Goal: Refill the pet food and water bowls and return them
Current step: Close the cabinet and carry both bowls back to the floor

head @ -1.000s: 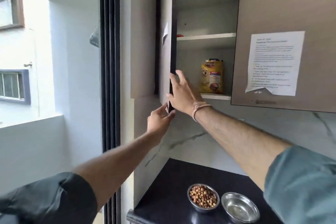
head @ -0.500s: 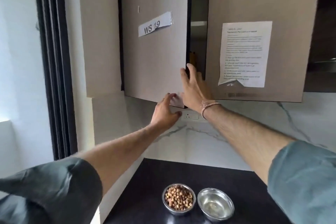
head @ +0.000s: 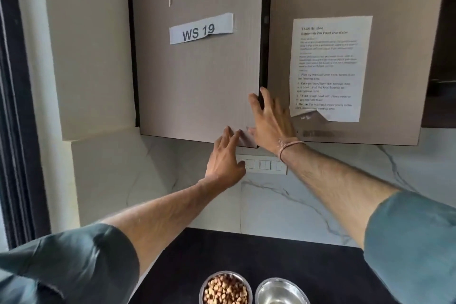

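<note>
Two steel bowls stand side by side on the black counter (head: 308, 266) at the bottom edge. The food bowl (head: 225, 289) on the left is full of brown kibble. The water bowl (head: 281, 292) on the right looks shiny inside; I cannot tell how much water it holds. Above them, the left cabinet door (head: 197, 81), labelled "WS 19", sits flush with its neighbour. My left hand (head: 225, 158) touches the door's bottom right corner with fingers spread. My right hand (head: 270, 121) lies flat against the door's right edge, fingers apart. Neither hand holds anything.
The right cabinet door (head: 399, 44) carries a taped instruction sheet (head: 329, 66). A white switch panel (head: 265, 165) sits on the marble backsplash under the cabinets. A dark window frame (head: 17, 106) runs down the left side.
The left cabinet door swung from wide open to shut under both hands, hiding the yellow pet food bag on the shelf. The view shifted right and down.
</note>
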Motion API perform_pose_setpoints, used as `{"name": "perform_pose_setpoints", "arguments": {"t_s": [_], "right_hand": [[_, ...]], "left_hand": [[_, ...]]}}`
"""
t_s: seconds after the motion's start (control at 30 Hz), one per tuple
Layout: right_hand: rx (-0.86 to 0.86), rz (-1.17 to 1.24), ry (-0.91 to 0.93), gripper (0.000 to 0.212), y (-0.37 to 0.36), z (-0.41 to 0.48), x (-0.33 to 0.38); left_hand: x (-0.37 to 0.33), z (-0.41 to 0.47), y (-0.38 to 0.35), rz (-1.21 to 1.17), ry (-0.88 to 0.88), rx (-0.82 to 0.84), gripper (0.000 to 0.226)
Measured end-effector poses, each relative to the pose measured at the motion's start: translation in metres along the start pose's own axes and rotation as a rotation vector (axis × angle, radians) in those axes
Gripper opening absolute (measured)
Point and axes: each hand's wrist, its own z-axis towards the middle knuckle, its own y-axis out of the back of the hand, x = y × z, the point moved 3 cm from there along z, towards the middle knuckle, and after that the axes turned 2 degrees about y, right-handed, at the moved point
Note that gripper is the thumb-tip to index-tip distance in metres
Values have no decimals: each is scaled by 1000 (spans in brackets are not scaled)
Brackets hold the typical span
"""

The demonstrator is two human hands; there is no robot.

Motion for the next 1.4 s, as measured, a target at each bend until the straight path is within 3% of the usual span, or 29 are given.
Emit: {"name": "perform_pose_setpoints", "arguments": {"t_s": [0.37, 1.07, 1.4], "right_hand": [[14, -148, 5, 93, -53, 33, -40], [22, -102, -8, 95, -103, 42, -64], [86, 59, 3, 60, -150, -56, -49]], "left_hand": [[6, 46, -48, 125, 44, 31, 102], [23, 67, -84, 179, 62, 42, 104], [71, -7, -117, 73, 283, 202, 96]]}}
